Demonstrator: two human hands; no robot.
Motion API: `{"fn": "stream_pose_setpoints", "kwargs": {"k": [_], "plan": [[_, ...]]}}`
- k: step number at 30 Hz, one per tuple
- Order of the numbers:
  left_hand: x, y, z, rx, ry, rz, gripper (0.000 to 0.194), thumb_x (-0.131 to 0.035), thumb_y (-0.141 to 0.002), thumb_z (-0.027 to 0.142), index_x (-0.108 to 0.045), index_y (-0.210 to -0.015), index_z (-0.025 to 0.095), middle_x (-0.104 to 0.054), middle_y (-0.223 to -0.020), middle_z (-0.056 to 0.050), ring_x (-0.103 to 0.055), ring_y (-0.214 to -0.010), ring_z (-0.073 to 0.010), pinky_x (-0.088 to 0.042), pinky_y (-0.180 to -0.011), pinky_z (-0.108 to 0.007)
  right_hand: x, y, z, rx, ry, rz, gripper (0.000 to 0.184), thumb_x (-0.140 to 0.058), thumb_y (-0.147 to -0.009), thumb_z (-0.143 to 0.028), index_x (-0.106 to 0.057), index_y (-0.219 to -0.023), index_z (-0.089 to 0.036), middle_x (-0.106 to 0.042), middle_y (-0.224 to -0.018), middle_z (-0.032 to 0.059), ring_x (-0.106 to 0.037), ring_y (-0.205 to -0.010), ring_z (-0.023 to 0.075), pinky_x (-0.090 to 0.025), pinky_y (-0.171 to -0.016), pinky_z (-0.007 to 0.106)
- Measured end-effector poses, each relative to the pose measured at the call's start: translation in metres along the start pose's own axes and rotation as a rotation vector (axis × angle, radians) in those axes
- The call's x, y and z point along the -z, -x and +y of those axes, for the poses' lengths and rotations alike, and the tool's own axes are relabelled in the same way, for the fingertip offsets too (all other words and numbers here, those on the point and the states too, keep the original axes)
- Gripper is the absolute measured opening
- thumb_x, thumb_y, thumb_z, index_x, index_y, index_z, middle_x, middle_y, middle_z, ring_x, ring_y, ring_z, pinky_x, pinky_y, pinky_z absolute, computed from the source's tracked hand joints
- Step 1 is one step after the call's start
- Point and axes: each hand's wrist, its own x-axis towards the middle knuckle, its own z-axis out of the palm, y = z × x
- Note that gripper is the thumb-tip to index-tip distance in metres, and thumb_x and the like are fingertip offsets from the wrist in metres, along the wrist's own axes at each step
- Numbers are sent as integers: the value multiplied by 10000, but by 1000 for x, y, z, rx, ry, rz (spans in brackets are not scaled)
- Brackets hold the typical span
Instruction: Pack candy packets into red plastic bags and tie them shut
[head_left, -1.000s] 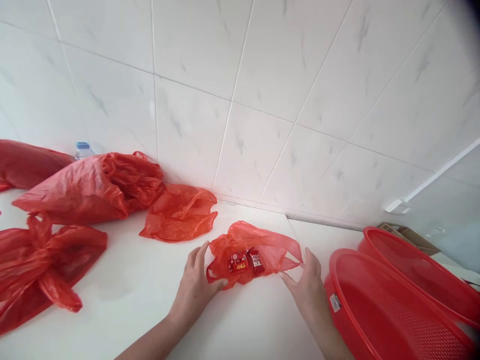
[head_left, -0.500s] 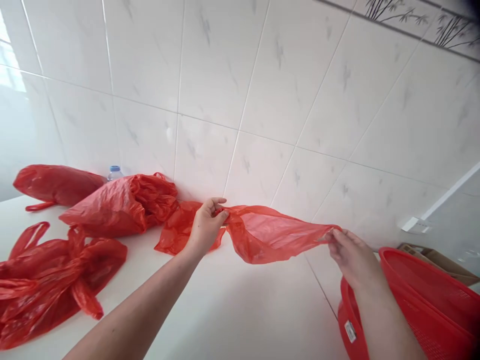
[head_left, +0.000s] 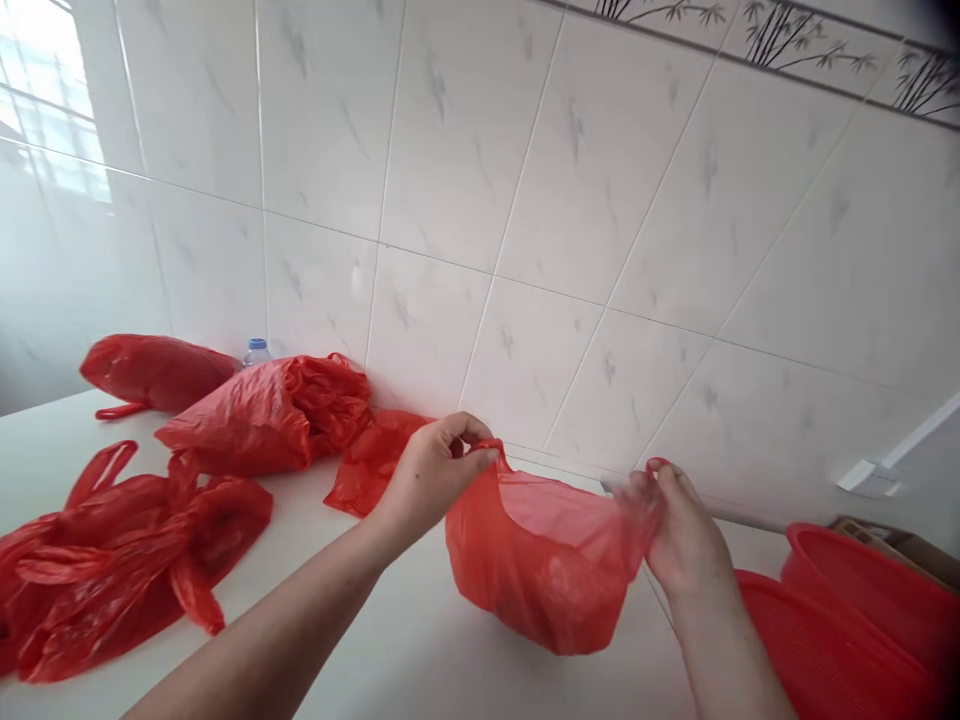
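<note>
A thin red plastic bag (head_left: 540,580) hangs between my two hands over the white table, its mouth spread and its body puffed out. My left hand (head_left: 442,465) pinches the bag's left edge between thumb and fingers. At the opposite edge my right hand (head_left: 679,520) grips a rolled corner, its fingertips partly seen through the film. Behind my left hand, a flat red plastic bag (head_left: 375,455) lies on the table. I cannot make out anything inside the held bag.
On the left of the white table (head_left: 352,650) lie a knotted red bag (head_left: 135,560) and two filled red bags (head_left: 255,415) (head_left: 157,372). A blue-capped bottle (head_left: 257,350) stands behind them. Red plastic baskets (head_left: 862,590) and a cardboard box (head_left: 900,550) are at right. A tiled wall rises behind.
The bag between my hands has gone from stretched flat to hanging open and billowing lower. My hands have come closer together, and the camera view has shifted slightly left.
</note>
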Motion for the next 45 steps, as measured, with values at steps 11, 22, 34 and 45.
{"fn": "stream_pose_setpoints", "kwargs": {"k": [11,22,34,45], "plan": [[-28,29,-14,49,290,-381,101,-548,-828,232,-536,-928,234,-634,-842,-15,-633,-628,-149,-518,-574,-306,-75,69,38,-183,540,-530,393,-556,-825,-549,-606,-810,-159,-463,-543,-36,-393,-478,84,-311,-481,226],[-39,50,-88,-70,-94,-239,175,-541,-792,105,-583,-666,219,-602,-763,-22,-544,-809,-184,-414,-830,-348,-49,63,86,-295,393,-460,491,-400,-905,-540,-660,-1054,-151,-507,-515,-19,-356,-447,83,-270,-454,217],[-48,66,-129,287,204,-229,218,-388,-919,378,-383,-775,214,-415,-652,62,-373,-573,-96,-355,-565,-217,-14,53,112,-353,481,-637,461,-599,-745,-223,-582,-1203,-273,-616,-915,4,-590,-856,173,-458,-777,293],[-55,76,-127,340,35,-323,198,-504,-852,393,-476,-768,215,-492,-697,55,-455,-633,-116,-366,-598,-207,-22,46,131,-177,666,-323,281,-464,-725,-153,-712,-844,-210,-659,-801,-6,-582,-772,137,-427,-737,240]]}}
